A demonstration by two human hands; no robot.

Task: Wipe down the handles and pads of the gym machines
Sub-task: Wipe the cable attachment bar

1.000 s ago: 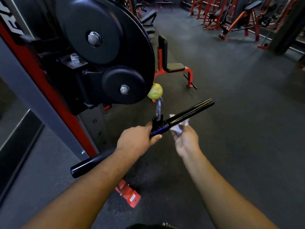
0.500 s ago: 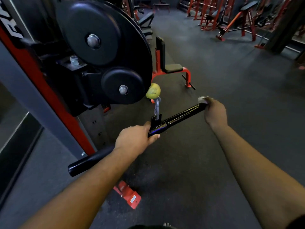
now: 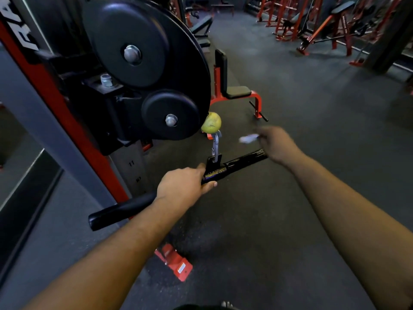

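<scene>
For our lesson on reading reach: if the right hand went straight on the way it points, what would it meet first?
Probably the red bench: the right hand, holding a wipe, points up-left past the bar's end. Blur and depth leave this uncertain.

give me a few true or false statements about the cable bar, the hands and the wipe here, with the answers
1. The left hand grips the black bar near its middle. True.
2. The right hand holds a white wipe. True.
3. The bar lies on the floor. False: it hangs from a metal clip under a yellow-green ball.
4. The wipe is wrapped around the bar's centre. False: it is up by the bar's far right end, apparently off it, though blurred.
5. The seat beyond the bar has a blue frame. False: it is red.
</scene>
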